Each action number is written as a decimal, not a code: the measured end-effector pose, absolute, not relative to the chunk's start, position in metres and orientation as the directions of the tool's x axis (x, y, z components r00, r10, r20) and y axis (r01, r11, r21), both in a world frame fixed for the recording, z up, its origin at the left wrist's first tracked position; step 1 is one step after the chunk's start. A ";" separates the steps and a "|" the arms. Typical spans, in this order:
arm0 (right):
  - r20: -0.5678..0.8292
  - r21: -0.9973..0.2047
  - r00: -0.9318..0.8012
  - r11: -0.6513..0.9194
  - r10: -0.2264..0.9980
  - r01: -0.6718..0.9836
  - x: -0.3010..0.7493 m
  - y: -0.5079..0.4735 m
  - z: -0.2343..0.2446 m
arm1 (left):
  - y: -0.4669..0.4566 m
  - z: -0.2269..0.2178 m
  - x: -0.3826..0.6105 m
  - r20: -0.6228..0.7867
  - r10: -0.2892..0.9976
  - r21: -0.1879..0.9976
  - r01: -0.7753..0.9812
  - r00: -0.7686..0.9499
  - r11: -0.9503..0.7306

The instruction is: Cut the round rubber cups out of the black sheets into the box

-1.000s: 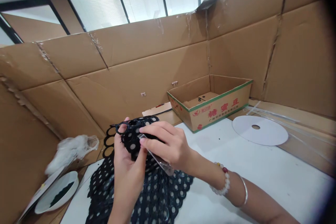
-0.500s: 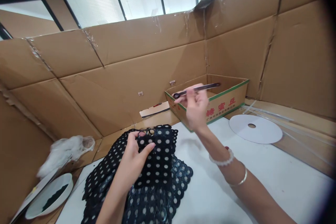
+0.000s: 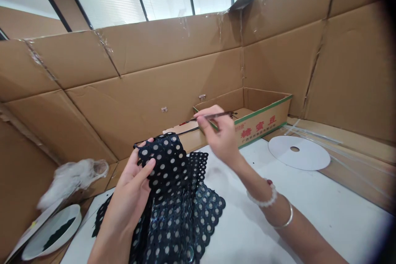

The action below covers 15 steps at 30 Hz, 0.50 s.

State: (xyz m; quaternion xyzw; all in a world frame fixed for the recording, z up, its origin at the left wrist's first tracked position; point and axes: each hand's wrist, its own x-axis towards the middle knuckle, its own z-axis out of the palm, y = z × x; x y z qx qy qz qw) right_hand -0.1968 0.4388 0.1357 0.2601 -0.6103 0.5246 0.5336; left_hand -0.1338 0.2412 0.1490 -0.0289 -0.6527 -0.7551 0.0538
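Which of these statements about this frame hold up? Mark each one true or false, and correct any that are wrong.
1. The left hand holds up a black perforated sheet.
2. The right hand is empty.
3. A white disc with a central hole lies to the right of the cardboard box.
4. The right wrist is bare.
1. The left hand holds up a black perforated sheet: true.
2. The right hand is empty: false. It pinches a slim dark strip between its fingers.
3. A white disc with a central hole lies to the right of the cardboard box: true.
4. The right wrist is bare: false. It wears a white beaded bracelet.
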 end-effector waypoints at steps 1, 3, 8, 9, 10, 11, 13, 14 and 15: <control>0.950 -0.292 -0.248 0.253 0.191 -0.922 -0.185 0.426 0.137 | 0.242 0.152 -0.130 0.081 -0.040 0.981 0.087 -0.996 -0.175; 0.985 -0.162 -0.151 0.140 0.089 -0.977 -0.167 0.404 0.135 | 0.243 0.155 -0.124 0.019 -0.019 0.972 0.023 -1.000 -0.235; 0.997 -0.076 -0.078 0.080 -0.023 -0.994 -0.160 0.383 0.120 | 0.242 0.156 -0.117 0.023 0.020 0.964 0.017 -1.000 -0.266; 0.997 -0.069 -0.073 0.096 -0.034 -0.993 -0.161 0.384 0.118 | 0.242 0.155 -0.116 0.030 0.025 0.961 0.022 -0.999 -0.277; 0.997 -0.058 -0.063 0.115 -0.042 -0.992 -0.161 0.384 0.117 | 0.242 0.155 -0.115 0.034 0.032 0.957 0.024 -0.999 -0.288; 0.998 -0.042 -0.048 0.135 -0.048 -0.990 -0.161 0.385 0.117 | 0.243 0.155 -0.114 0.039 0.037 0.955 0.026 -0.999 -0.296; 0.998 0.000 -0.009 0.174 -0.054 -0.985 -0.160 0.386 0.116 | 0.243 0.155 -0.113 0.053 0.039 0.953 0.039 -0.998 -0.299; 0.998 0.017 0.006 0.188 -0.058 -0.982 -0.160 0.386 0.116 | 0.243 0.155 -0.112 0.057 0.041 0.955 0.043 -0.998 -0.294; 0.998 0.027 0.016 0.196 -0.061 -0.980 -0.159 0.386 0.116 | 0.242 0.155 -0.111 0.063 0.043 0.957 0.048 -0.997 -0.287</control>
